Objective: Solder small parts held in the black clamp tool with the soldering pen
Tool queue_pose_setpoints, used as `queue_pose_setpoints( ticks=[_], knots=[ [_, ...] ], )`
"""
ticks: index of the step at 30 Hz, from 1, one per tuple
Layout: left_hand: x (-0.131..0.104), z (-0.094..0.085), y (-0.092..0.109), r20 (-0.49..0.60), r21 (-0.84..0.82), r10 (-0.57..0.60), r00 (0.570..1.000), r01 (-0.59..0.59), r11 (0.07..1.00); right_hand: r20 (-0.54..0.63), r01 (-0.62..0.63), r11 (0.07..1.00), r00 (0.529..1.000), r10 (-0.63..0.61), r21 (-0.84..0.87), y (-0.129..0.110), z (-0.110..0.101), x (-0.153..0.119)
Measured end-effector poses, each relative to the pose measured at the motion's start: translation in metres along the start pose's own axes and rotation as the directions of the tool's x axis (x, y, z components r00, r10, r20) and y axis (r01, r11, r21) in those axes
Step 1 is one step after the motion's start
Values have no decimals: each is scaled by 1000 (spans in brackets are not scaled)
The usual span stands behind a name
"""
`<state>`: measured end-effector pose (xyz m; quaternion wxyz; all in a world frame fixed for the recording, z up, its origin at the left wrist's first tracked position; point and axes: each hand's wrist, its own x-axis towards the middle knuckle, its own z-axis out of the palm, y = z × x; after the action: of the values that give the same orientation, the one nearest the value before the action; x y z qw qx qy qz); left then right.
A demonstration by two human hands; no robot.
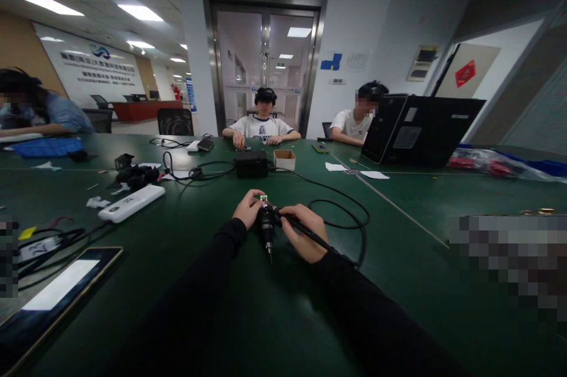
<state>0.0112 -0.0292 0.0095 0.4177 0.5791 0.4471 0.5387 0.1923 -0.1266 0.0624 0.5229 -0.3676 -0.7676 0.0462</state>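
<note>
My left hand [248, 209] is closed, its fingertips at the edge of a small green circuit board [264, 198]. Just below the board lies a black cylindrical tool [266, 222] with a narrow metal tip pointing toward me; the left thumb is beside its far end. My right hand [305, 229] grips a black pen-shaped tool [312, 236] with a cable, which looks like a soldering iron. Its front end reaches the area by the board and the cylinder. Whether it touches either one cannot be made out.
Ahead are a black power box [251, 164] and a small open carton [284, 159]. A black cable [365, 217] loops at the right. Leftward are a white power strip [133, 204] and a phone [66, 288]. Several people sit around the green table [199, 318]; a black computer case [420, 129] stands right.
</note>
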Motion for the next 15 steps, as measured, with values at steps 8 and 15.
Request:
queue_pose_setpoints(
  ticks=[8,15],
  knots=[
    [1,0,-3,-11,-36,-3,1000,2,999,-46,-15,1000,999,15,-5,0,-4,1],
    [2,-1,-5,-5,-21,13,1000,-13,1000,-14,-17,1000,1000,17,-10,3,-2,-1]
  ],
)
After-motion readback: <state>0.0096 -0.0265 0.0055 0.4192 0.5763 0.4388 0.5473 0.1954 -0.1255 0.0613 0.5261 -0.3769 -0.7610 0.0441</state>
